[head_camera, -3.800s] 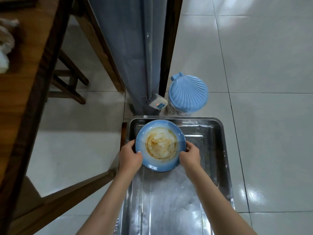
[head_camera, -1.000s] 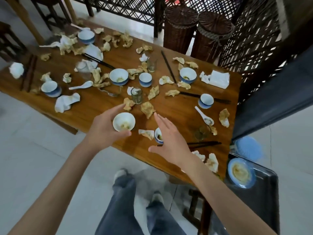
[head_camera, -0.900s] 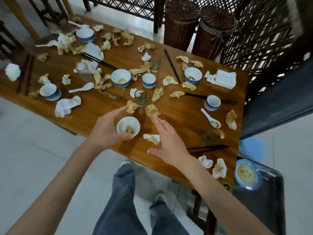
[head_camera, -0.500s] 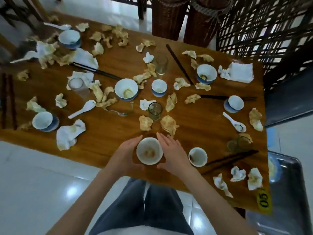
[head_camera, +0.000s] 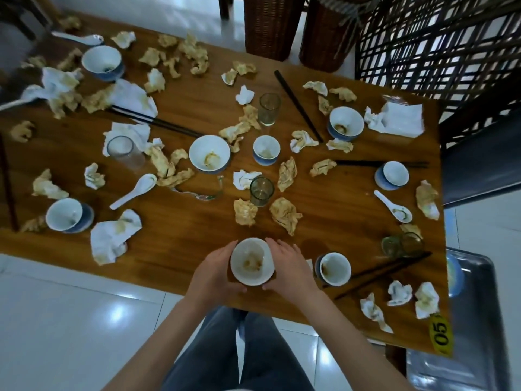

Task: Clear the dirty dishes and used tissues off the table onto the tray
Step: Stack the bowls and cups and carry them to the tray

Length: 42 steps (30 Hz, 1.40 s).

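Note:
I hold a dirty white bowl (head_camera: 251, 262) with sauce stains over the near edge of the wooden table (head_camera: 183, 230). My left hand (head_camera: 212, 273) cups its left side and my right hand (head_camera: 287, 270) cups its right side. Just to the right stands another dirty bowl (head_camera: 335, 268). Several more bowls, such as one at mid table (head_camera: 209, 154), crumpled stained tissues (head_camera: 284, 214), glasses (head_camera: 261, 191), spoons (head_camera: 134, 190) and black chopsticks (head_camera: 380, 272) litter the table. The metal tray (head_camera: 476, 320) sits low at the right, with a blue plate (head_camera: 454, 275) partly hidden by the table's edge.
Two wicker baskets (head_camera: 272, 21) stand behind the table's far edge beside a dark lattice screen (head_camera: 439, 43). A yellow number sticker (head_camera: 441, 333) marks the table's near right corner. A folded napkin stack (head_camera: 400, 119) lies at the far right. White tiled floor and my legs are below.
After setting the blue plate in the tray, I turned to the table. My left hand took the white bowl, my right hand joined it, and the bowl came toward the near edge.

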Tool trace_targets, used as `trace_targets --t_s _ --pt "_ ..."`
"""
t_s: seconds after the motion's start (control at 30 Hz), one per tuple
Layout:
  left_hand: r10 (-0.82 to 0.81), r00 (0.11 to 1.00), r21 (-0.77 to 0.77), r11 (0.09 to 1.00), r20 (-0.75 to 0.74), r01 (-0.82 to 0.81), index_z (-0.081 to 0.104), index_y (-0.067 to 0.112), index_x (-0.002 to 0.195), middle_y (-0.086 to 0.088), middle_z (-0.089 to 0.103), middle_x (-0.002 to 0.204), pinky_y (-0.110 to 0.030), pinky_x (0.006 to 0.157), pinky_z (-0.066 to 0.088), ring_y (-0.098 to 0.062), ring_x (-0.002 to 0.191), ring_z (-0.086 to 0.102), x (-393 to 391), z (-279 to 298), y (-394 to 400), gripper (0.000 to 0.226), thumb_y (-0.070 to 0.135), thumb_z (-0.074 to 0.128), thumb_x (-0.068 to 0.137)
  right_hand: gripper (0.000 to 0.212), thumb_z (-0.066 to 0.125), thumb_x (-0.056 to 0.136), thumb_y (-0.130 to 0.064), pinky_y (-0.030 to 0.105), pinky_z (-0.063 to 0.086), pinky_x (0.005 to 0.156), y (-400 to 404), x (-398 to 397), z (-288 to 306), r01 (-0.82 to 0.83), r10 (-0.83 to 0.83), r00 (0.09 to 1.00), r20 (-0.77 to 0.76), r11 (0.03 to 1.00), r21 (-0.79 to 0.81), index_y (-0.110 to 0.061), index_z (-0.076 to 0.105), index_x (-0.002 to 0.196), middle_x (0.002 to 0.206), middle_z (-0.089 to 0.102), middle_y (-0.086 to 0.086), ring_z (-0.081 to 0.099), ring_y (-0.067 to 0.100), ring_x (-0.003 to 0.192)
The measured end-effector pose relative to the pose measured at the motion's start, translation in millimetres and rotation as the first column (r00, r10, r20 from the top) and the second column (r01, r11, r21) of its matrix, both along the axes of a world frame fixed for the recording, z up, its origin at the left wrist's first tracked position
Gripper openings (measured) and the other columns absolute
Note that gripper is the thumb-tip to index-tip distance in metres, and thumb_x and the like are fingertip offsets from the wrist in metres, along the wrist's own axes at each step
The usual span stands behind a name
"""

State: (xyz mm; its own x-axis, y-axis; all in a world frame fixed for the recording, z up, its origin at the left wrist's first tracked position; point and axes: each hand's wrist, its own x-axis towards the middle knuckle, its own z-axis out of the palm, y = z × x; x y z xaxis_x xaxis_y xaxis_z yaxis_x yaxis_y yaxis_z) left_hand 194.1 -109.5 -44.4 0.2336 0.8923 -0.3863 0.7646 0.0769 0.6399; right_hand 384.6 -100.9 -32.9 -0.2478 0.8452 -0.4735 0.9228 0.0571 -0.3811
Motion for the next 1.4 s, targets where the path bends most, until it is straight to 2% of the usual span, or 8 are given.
trace_targets --t_s 0.17,0.3,0.47,0.63,0.77,0.87,1.07,1.4 --pt "-0.02 1.0 0.075 0.997 0.005 0.02 0.04 0.022 0.138 0.005 0.055 0.13 -0.035 0.099 0.046 -0.014 0.118 0.052 -18 18 11 0.097 0.047 0.085 0.055 0.102 0.082 0.064 -0.041 0.038 0.015 0.115 11 -12 22 -0.023 0.026 0.999 -0.043 0.997 0.075 -0.019 0.024 0.145 0.145 0.04 -0.001 0.03 0.019 0.138" --pt "-0.031 0.998 0.229 0.973 -0.06 0.044 0.043 0.031 0.133 0.008 0.06 0.122 -0.03 0.092 0.043 -0.016 0.111 0.055 -44 45 45 0.094 0.049 0.086 0.052 0.096 0.084 0.059 -0.043 0.035 0.029 0.109 41 -32 47 0.021 0.001 0.99 -0.138 0.987 0.162 -0.022 0.033 0.139 0.135 0.049 -0.005 0.04 0.016 0.128" --pt "-0.073 0.987 0.229 0.968 -0.142 0.105 0.041 0.032 0.136 0.006 0.059 0.124 -0.033 0.088 0.041 -0.021 0.114 0.05 -83 73 111 0.102 0.048 0.087 0.046 0.099 0.085 0.058 -0.043 0.037 0.032 0.106 94 -71 66 0.062 -0.029 0.988 -0.153 0.974 0.216 -0.021 0.032 0.139 0.135 0.049 -0.003 0.043 0.02 0.125" --pt "-0.19 0.971 0.243 0.944 -0.147 0.222 0.038 0.039 0.133 0.006 0.063 0.116 -0.027 0.077 0.038 -0.018 0.106 0.054 -110 74 186 0.098 0.047 0.086 0.048 0.092 0.086 0.057 -0.031 0.037 0.05 0.082 147 -109 68 0.228 -0.186 0.955 -0.229 0.959 0.17 -0.027 0.036 0.133 0.122 0.058 -0.005 0.054 0.021 0.112" --pt "-0.28 0.946 0.224 0.923 -0.162 0.311 0.037 0.041 0.13 0.008 0.063 0.115 -0.028 0.079 0.045 -0.018 0.104 0.057 -117 60 232 0.092 0.048 0.083 0.05 0.092 0.087 0.058 -0.025 0.035 0.048 0.087 177 -125 61 0.335 -0.299 0.927 -0.227 0.932 0.14 -0.026 0.037 0.136 0.126 0.056 -0.005 0.051 0.019 0.117" --pt "-0.303 0.943 0.195 0.925 -0.139 0.326 0.04 0.038 0.13 0.01 0.062 0.117 -0.023 0.08 0.039 -0.016 0.106 0.057 -115 50 252 0.09 0.045 0.084 0.051 0.095 0.088 0.058 -0.021 0.034 0.044 0.094 190 -129 57 0.397 -0.366 0.903 -0.224 0.911 0.112 -0.022 0.037 0.138 0.132 0.053 -0.003 0.048 0.019 0.122" --pt "-0.342 0.937 0.148 0.925 -0.072 0.349 0.045 0.031 0.13 0.006 0.062 0.119 -0.023 0.081 0.038 -0.018 0.108 0.057 -114 38 274 0.088 0.04 0.086 0.053 0.082 0.086 0.058 -0.02 0.036 0.047 0.09 207 -132 47 0.431 -0.414 0.889 -0.198 0.901 0.053 -0.021 0.043 0.128 0.124 0.055 -0.003 0.051 0.019 0.116" --pt "-0.351 0.936 0.095 0.931 -0.031 0.353 0.048 0.029 0.126 0.007 0.063 0.116 -0.025 0.081 0.041 -0.018 0.107 0.057 -110 32 282 0.084 0.036 0.087 0.052 0.091 0.082 0.064 -0.017 0.035 0.04 0.1 217 -133 35 0.431 -0.428 0.89 -0.155 0.902 -0.019 -0.011 0.032 0.14 0.138 0.043 0.006 0.039 0.023 0.128"
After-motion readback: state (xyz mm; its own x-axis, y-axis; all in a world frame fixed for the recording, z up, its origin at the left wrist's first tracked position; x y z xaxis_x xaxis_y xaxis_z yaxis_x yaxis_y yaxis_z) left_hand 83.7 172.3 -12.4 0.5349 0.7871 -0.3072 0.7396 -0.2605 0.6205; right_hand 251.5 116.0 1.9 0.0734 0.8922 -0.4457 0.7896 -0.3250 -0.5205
